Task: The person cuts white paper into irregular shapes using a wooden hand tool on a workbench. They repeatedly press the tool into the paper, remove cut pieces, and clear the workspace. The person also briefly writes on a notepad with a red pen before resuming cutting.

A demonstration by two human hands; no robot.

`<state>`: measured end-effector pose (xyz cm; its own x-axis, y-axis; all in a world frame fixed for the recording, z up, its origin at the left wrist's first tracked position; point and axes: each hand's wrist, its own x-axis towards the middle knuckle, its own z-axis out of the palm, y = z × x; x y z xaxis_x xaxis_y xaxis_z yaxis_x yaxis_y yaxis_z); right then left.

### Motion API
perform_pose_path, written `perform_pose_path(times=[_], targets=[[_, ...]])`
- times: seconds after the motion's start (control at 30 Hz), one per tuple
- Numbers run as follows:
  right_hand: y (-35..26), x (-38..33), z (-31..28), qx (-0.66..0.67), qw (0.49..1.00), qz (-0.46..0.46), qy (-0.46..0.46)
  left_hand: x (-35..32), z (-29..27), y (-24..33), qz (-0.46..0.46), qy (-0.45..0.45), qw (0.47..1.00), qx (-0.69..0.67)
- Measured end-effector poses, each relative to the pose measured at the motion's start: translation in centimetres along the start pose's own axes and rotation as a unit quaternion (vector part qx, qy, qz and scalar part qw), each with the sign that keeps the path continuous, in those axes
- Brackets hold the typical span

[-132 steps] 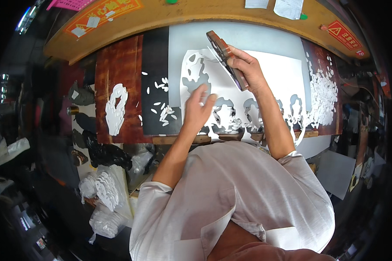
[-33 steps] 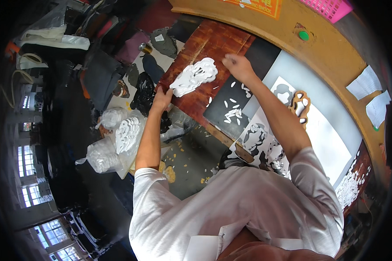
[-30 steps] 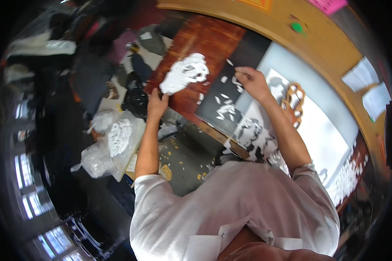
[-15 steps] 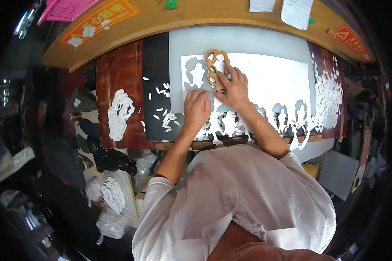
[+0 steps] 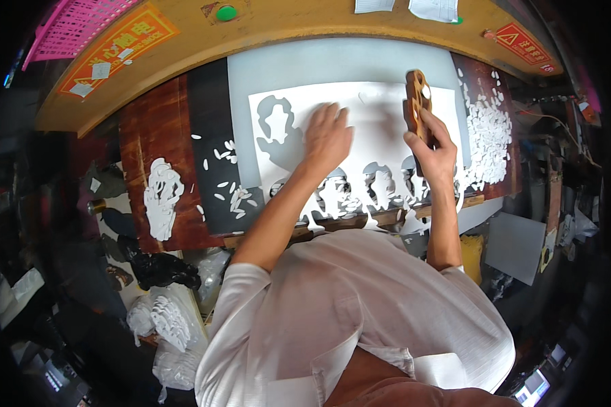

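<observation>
My right hand (image 5: 433, 150) grips a brown cutting die (image 5: 416, 102) with curved openings. The die is tilted on its edge above the right part of a white sheet (image 5: 380, 139). My left hand (image 5: 329, 139) rests on the sheet's left half, fingers stretched out and slightly blurred, holding nothing I can see. Beside it, at the sheet's left end, a curvy cut-out shows the grey board (image 5: 319, 64) below. Along the near edge hang ragged cut remains of the sheet (image 5: 380, 186), with several holes in them.
Cut white pieces (image 5: 161, 200) lie stacked on the reddish-brown wood at left. Small white slivers (image 5: 237, 200) are scattered on the black strip; a heap of white scraps (image 5: 487, 136) covers the right side. A yellow-brown machine beam (image 5: 278, 30) crosses the far side. Bagged white pieces (image 5: 170, 319) sit lower left.
My right hand has moved right and lifted the die from the sheet's left part, tilting it on edge. My left hand has moved onto the sheet, its fingers straightened. The whole view has shifted slightly.
</observation>
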<state>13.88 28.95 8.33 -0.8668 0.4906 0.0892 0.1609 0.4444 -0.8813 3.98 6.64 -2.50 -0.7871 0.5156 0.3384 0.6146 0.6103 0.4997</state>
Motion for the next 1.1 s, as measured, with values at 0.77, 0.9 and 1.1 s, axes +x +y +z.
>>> perform_pose_path(times=[0.77,0.9,1.1], targets=[[2.1,-0.9,11.6,-0.153,0.910,-0.336,-0.188,-10.5,-7.0,-7.5,-0.114,0.052,0.985,0.122],[2.6,-0.3,14.1,-0.164,0.895,-0.356,-0.213,-10.5,-6.8,-7.6,-0.124,0.054,0.984,0.114],[3.5,-0.4,14.7,-0.162,0.888,-0.391,-0.178,-10.0,-7.3,-7.5,-0.119,0.062,0.983,0.127]])
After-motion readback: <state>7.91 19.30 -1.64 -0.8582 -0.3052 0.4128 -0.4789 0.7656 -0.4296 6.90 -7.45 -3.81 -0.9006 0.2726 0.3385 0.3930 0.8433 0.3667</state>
